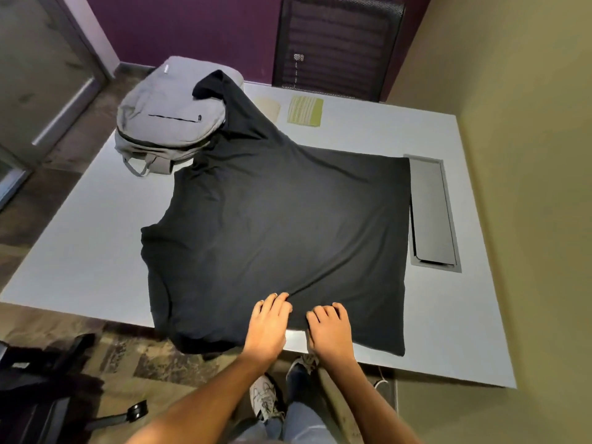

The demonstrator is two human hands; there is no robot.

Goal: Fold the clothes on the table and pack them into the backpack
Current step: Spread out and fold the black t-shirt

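Observation:
A black T-shirt [275,225] lies spread across the white table [80,245]. One sleeve drapes up over the grey backpack [166,120] at the far left, and the other sleeve hangs over the near table edge. My left hand [267,322] and my right hand [330,328] rest side by side on the shirt's near edge, fingers curled and pinching the cloth. The backpack lies flat with its front pocket zip facing up, and its main opening is not visible.
A folded green striped cloth [305,111] and a folded beige cloth [268,107] lie at the far side of the table. A grey cable hatch [432,213] sits at the right. A black mesh chair [336,46] stands behind the table, another chair base at lower left.

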